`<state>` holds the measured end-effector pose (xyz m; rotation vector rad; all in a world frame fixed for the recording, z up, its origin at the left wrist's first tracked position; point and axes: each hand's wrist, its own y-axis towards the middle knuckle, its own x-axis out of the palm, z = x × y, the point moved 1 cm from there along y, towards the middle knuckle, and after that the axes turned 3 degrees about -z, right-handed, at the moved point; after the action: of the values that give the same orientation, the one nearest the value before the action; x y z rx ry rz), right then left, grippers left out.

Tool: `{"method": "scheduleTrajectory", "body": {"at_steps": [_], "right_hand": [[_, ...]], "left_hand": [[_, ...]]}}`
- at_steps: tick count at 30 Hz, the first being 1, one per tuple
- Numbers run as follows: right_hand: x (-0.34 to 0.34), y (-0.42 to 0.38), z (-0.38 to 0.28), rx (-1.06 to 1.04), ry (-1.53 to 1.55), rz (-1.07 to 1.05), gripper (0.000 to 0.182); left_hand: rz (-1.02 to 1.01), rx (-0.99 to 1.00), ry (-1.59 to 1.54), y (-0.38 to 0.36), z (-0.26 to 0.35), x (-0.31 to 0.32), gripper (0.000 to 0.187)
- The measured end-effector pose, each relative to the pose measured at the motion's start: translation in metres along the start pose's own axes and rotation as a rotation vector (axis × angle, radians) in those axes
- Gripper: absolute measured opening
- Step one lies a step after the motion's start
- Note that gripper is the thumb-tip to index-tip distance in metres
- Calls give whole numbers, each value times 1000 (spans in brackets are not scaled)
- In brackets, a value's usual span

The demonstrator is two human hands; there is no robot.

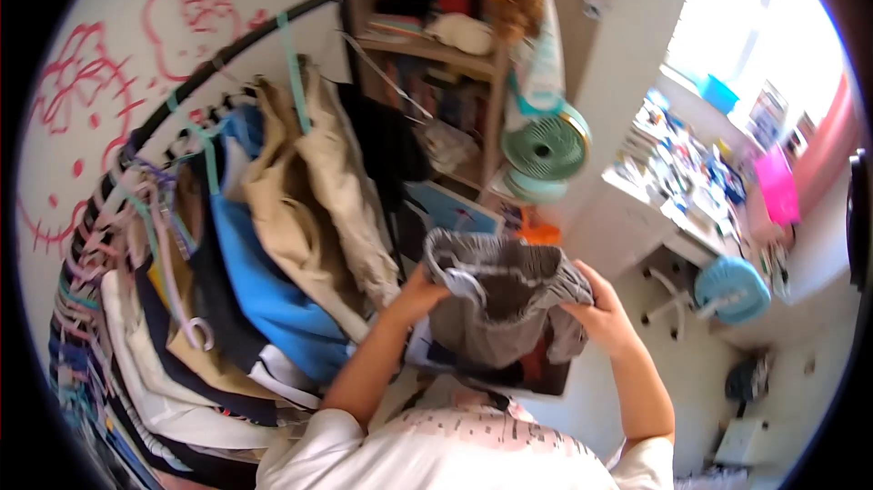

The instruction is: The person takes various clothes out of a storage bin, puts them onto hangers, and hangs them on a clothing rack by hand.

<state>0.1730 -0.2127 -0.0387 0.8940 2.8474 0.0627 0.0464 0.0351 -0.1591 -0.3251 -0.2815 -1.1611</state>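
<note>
A grey-brown garment (496, 322) with a gathered elastic waistband is held up in front of my chest, its waist opening facing up. My left hand (420, 295) grips the waistband at its left side. At the right side, my right hand (596, 306) is closed on the same waistband, thumb on the near face. Below the garment, a dark container (546, 383) shows partly, with dark and reddish cloth in it; the garment hides most of it.
On the left, a curved black rail (264, 31) carries many clothes on hangers, including a blue garment (273, 281). Ahead stand a wooden shelf (436, 49) and a green fan (547, 145). A cluttered desk (668, 208) and a blue-seated chair (732, 290) are at right.
</note>
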Motion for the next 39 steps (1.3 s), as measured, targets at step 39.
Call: {"method": "scheduleTrajectory", "body": {"at_steps": [39], "right_hand": [[-147, -76, -75, -343, -711, 484, 16]], "left_hand": [[-64, 454, 161, -25, 57, -10, 70]]}}
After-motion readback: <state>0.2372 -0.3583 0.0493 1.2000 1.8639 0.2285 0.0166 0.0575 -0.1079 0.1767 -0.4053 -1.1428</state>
